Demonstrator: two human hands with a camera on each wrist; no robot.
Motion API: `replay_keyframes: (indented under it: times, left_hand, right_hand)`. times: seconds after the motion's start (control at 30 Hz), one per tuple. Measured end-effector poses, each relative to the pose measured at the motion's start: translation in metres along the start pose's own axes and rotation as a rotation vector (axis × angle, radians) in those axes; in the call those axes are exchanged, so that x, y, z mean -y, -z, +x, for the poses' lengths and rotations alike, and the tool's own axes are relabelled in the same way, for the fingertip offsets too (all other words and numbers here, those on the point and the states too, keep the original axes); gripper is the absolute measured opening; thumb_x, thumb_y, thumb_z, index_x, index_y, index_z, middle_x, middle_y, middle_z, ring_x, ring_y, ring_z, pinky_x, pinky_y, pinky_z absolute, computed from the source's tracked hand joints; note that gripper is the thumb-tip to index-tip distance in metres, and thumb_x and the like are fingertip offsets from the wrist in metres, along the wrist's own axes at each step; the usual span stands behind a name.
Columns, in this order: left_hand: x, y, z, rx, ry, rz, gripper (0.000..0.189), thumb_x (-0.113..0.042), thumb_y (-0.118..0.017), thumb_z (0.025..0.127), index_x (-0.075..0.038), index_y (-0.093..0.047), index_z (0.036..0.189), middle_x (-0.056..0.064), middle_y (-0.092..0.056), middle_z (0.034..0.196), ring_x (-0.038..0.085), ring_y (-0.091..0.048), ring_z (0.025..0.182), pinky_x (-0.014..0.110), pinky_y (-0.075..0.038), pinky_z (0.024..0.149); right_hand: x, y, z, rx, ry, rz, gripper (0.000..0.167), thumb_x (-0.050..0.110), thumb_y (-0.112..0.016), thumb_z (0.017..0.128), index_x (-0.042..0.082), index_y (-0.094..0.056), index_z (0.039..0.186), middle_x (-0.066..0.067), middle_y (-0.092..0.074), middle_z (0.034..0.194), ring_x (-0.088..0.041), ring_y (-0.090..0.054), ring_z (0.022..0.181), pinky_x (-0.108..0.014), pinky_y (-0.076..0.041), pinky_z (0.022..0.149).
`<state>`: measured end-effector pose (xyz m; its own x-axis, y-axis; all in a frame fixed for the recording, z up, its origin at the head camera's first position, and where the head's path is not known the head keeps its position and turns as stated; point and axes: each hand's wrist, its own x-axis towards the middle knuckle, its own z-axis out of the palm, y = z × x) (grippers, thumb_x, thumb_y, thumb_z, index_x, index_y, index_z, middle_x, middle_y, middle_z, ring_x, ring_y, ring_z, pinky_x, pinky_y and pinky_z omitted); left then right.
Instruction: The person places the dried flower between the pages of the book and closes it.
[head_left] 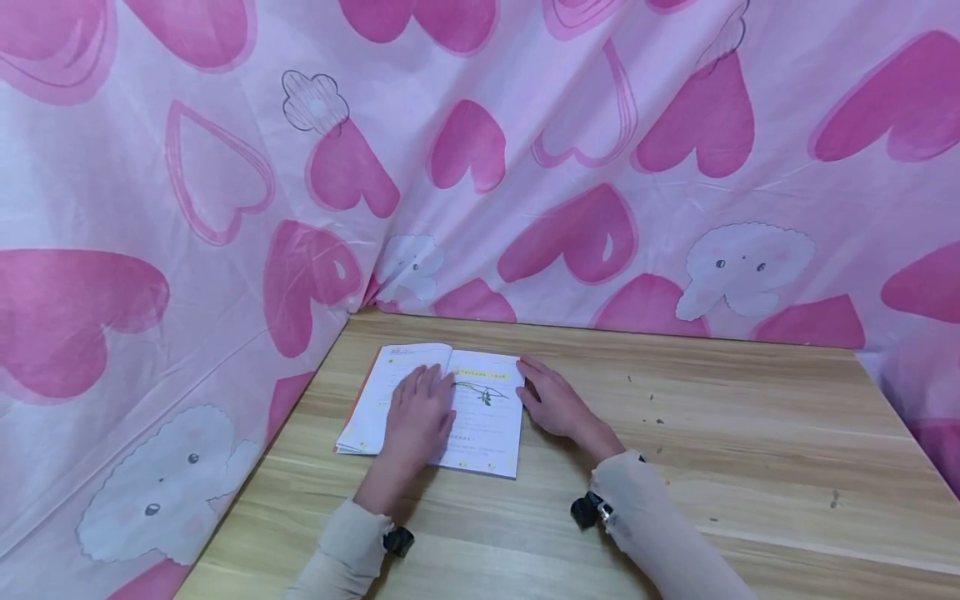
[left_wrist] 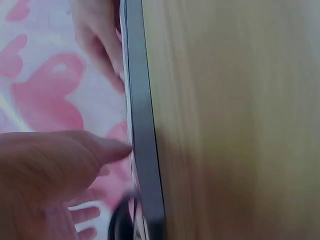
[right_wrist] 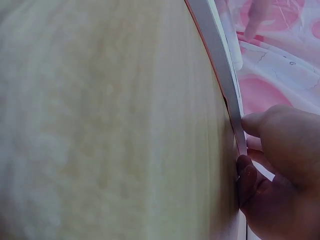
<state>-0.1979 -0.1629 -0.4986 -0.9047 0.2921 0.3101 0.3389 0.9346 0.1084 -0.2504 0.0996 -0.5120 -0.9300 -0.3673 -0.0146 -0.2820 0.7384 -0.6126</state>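
Observation:
An open book [head_left: 491, 446] lies on the wooden table, its pages printed with text and yellow marks. On the right page shows a thin green sprig [head_left: 486, 397] with small leaves. My left hand [head_left: 417, 414] rests across the left page and the middle fold, fingers extended. In the left wrist view its thumb [left_wrist: 117, 149] touches the page surface near the lower edge. At the book's right edge, my right hand [head_left: 557, 400] holds the side with bent fingers. The right wrist view has its thumb [right_wrist: 254, 123] on the page and curled fingertips [right_wrist: 246, 175] at the edge.
The wooden table [head_left: 750, 450] extends to the right, with small dark marks on its surface. A pink curtain [head_left: 570, 208] with hearts and white cartoon animals hangs behind and along the left edge. Dark wrist devices [head_left: 398, 541] sit at both sleeves.

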Motion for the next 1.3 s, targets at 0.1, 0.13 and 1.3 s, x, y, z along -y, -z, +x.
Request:
replay_keyframes:
  times: [0.1,0.13,1.3]
  left_hand:
    - [-0.016,-0.005,-0.002,-0.054,-0.115,-0.085,0.039,-0.011,-0.083,0.092,-0.011,-0.073,0.129,0.016,-0.071,0.129,0.039,-0.065,0.119,0.054,-0.057,0.097]
    - [-0.022,-0.006,-0.003,-0.035,-0.140,-0.126,0.033,-0.011,-0.083,0.092,-0.012,-0.075,0.125,0.013,-0.072,0.122,0.034,-0.066,0.113,0.050,-0.058,0.093]
    - [-0.057,-0.008,0.003,0.179,-0.127,-0.311,0.026,-0.035,-0.075,0.102,-0.032,-0.074,0.128,-0.006,-0.065,0.123,0.009,-0.062,0.099,0.028,-0.057,0.080]
  right_hand:
    - [-0.001,0.001,0.000,0.001,0.006,-0.001,0.063,0.029,-0.057,0.114,0.007,-0.036,0.169,-0.011,-0.031,0.179,-0.031,-0.029,0.167,-0.054,-0.028,0.134]
    - [-0.001,0.001,0.000,0.002,0.010,-0.002,0.063,0.029,-0.057,0.114,0.007,-0.036,0.169,-0.011,-0.031,0.179,-0.032,-0.029,0.167,-0.054,-0.028,0.134]
    - [-0.009,-0.003,-0.003,0.006,0.043,0.011,0.063,0.027,-0.051,0.115,0.006,-0.029,0.170,-0.015,-0.024,0.180,-0.035,-0.027,0.167,-0.059,-0.025,0.134]
